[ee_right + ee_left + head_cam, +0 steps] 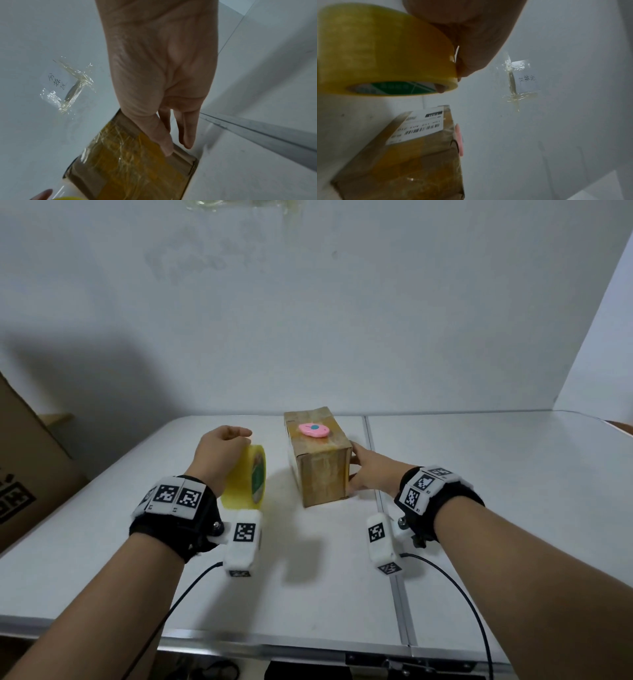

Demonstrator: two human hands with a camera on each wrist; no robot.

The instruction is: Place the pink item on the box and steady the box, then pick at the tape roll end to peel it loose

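Fingers of the left hand [219, 451] curl around a yellow tape roll [247, 479], lifted just left of a taped cardboard box [320, 463]. Opposite, the right hand [368, 470] lies against the box's right side with fingers straight. A pink cutter [314, 430] rests on top.

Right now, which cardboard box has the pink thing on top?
The small taped box mid-table, steadied by the right hand; the big carton at far left carries nothing pink.
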